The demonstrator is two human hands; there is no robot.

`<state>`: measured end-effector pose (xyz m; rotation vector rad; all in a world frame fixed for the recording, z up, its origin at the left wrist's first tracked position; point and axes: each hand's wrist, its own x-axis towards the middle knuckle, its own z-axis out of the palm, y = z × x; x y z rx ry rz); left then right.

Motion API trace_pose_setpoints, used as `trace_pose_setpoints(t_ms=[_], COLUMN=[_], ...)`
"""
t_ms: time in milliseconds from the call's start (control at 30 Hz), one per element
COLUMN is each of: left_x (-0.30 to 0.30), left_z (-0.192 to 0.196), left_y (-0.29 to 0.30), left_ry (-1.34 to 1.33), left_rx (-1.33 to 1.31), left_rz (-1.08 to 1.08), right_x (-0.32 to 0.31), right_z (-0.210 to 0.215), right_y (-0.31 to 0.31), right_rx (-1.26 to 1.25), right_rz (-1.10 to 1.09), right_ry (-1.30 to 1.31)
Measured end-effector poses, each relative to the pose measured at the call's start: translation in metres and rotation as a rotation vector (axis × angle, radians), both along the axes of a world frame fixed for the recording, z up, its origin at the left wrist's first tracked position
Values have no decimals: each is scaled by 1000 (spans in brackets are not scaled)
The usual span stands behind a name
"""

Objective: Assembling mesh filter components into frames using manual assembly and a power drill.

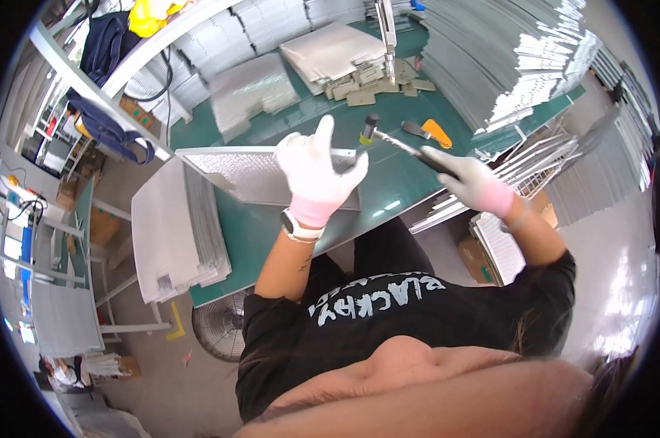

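Green tabletop [388,191] fills the middle of a busy workroom, its edges bowed by the wide lens. On its near side a grey framed panel [253,175] with a patterned, mesh-like face stands at a slant, its upper edge running behind the left hand [317,164]. That hand wears a white glove with a pink cuff; index finger raised, thumb stretched out to the side, the two spread wide apart — whether the other fingers grip the panel's edge, I cannot tell.

Just beside the panel's right upper corner is the head of a hammer [400,144], dark with a yellow-green part. The right hand [476,182], gloved the same way, is closed around its black handle.

Beyond the hammer lies a tool with an orange handle [438,133], and farther back a heap of small tan pieces [373,86] near two low piles of grey sheets [251,93]. A tall stack of grey sheets [476,58] rises at the back right, with long metal strips [519,164] below it. To the left, pale panels [168,226] are stacked at the table's edge — a round fan [220,325] is on the floor below. At upper left are a dark blue bag [105,47] and something yellow [149,18].
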<state>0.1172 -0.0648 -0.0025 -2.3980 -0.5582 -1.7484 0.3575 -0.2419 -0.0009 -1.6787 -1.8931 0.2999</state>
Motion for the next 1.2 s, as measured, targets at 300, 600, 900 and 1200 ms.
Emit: trace_pose_setpoints(t_ms=[300, 600, 900, 1200], left_x=[-76, -35, -242, -325], left_z=[11, 27, -50, -62], left_y=[-16, -54, 29, 32], left_ry=[-241, -395, 563, 562], left_rx=[-313, -656, -342, -910], left_rz=[-517, -956, 1017, 1091], right_x=[-13, -19, 125, 131], right_z=[-133, -168, -313, -365], right_y=[22, -84, -424, -439], right_rx=[179, 319, 559, -55], right_rz=[-205, -737, -2000, -2275], right_ry=[63, 1031, 900, 642])
